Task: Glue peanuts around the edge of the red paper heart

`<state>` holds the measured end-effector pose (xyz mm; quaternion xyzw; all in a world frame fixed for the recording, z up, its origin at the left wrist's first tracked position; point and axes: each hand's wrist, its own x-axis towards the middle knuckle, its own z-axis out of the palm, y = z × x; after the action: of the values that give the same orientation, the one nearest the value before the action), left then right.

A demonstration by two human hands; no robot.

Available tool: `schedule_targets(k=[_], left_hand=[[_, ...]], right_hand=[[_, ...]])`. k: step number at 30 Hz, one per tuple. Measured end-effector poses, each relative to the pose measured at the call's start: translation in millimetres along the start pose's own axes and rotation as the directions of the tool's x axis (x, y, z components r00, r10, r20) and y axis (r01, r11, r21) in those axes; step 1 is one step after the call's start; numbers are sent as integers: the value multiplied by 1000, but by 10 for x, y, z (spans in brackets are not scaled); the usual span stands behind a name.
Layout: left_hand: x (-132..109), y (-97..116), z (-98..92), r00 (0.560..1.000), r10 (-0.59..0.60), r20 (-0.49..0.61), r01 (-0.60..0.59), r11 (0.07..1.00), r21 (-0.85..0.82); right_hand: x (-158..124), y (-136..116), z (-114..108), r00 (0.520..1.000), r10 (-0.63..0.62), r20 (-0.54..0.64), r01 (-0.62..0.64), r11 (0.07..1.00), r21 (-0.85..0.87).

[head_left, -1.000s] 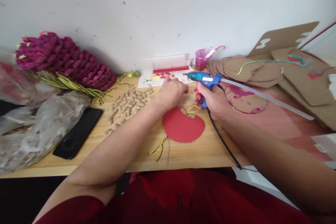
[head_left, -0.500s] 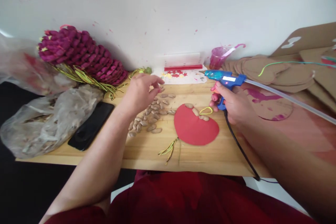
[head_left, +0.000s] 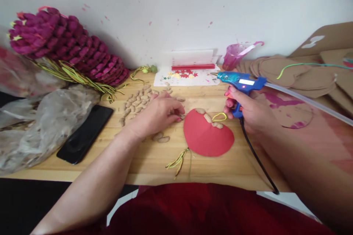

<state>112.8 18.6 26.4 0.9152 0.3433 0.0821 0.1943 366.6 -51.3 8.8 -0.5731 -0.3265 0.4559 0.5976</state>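
My left hand [head_left: 161, 114] reaches over the loose peanut shells [head_left: 135, 103], its thumb and forefinger closing on one at the left edge of a red heart-shaped card [head_left: 208, 137]. Part of that shell is hidden by the fingertips. Three shells lie along the card's upper edge, beside a yellow loop [head_left: 220, 117]; a yellow-green tassel [head_left: 178, 161] hangs from its lower left. In my right hand [head_left: 248, 108] is a blue hot glue gun [head_left: 239, 80], held by its grip above the table, nozzle pointing left, with a long clear glue stick [head_left: 309, 101] sticking out behind.
A purple shell-covered ornament [head_left: 77, 44] leans at the back left, above plastic bags [head_left: 52, 121] and a black phone [head_left: 85, 134]. Behind are white paper [head_left: 161, 79] with small stars and a pink cup [head_left: 233, 57]. Cardboard shapes [head_left: 278, 71] pile up at right. The gun's cord [head_left: 255, 158] crosses the table edge.
My left hand has moved right and down from above the shells to one beside the red card. The right hand still holds the glue gun in much the same place. The view has shifted slightly.
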Motion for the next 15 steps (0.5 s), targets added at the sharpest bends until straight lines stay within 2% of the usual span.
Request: schedule_targets(k=[7,12,15], left_hand=[[24,-60,77,995,-41,-85,37,998,-48],[52,-57,108,990,-21,-139,16,999,-34],[52,-62,81,971,-18,-239,18,1000,1]], right_hand=[[-13,-2,-21,1000,-7,16,7,1000,7],[-34,-10,-14,1000,-8,27,8,1000,7],[-35,-21,0,1000,-6,23,5,1000,6]])
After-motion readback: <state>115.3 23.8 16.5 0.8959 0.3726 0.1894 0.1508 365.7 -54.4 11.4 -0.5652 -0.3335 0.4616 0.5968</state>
